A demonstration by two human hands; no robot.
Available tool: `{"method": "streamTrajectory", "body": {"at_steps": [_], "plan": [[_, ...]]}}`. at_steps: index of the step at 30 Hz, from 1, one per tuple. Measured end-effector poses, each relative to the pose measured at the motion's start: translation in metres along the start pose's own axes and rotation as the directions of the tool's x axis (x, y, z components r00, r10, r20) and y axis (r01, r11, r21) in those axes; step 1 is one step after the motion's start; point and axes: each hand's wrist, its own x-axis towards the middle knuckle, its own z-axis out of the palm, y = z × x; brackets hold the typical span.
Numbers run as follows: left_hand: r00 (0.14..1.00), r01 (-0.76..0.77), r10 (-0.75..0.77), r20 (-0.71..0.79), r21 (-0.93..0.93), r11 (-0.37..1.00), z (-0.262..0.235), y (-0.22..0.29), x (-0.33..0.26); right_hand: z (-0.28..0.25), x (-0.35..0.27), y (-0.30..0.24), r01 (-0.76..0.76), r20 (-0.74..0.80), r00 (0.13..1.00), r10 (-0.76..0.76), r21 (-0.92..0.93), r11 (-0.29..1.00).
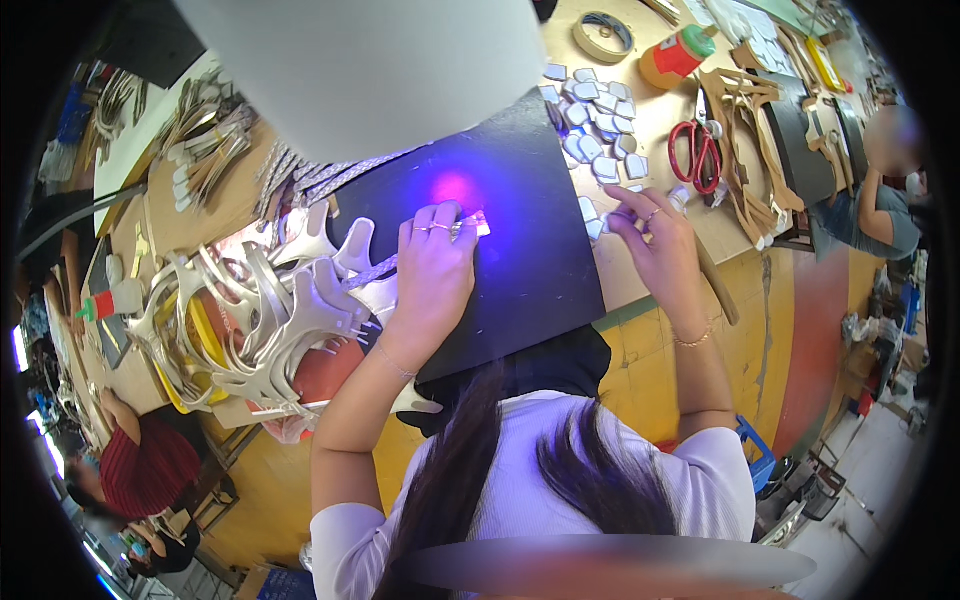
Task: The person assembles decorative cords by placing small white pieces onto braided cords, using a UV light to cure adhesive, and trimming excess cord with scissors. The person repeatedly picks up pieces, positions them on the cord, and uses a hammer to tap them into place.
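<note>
My left hand (pixel 437 262) is closed over a black board (pixel 540 290), its fingers bent down at a small brightly lit end. A pale braided strap (pixel 368 275) runs into this hand from the left, and the fingers appear to grip it. Blue and red light falls on the board just beyond. My right hand (pixel 660 250) is over the right side of the table, thumb and index finger apart, with nothing visible between them. Close to its fingertips lie loose pale pieces (pixel 590 212); a larger group of small grey-white rounded pieces (pixel 600 115) spreads farther back.
A large white cover (pixel 370 60) hangs over the board. Cream curved parts (pixel 270 310) pile up at left, near more braided straps (pixel 330 178). Red-handled scissors (pixel 694 155), a tape roll (pixel 603 38) and a green-capped bottle (pixel 678 57) are at right. Other people sit nearby.
</note>
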Motion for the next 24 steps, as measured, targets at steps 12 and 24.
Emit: {"method": "streamTrajectory", "body": {"at_steps": [12, 24], "plan": [[0.997, 0.027, -0.033, -0.067, -0.091, 0.995, 0.002, -0.004, -0.006, 0.090, 0.040, -0.026, -0.229, 0.345, 0.938, 0.030, 0.554, 0.800], [0.998, 0.025, -0.032, -0.050, -0.128, 0.991, 0.002, -0.005, -0.006, 0.089, 0.054, -0.021, -0.075, 0.410, 0.904, -0.123, 0.433, 0.898]]}}
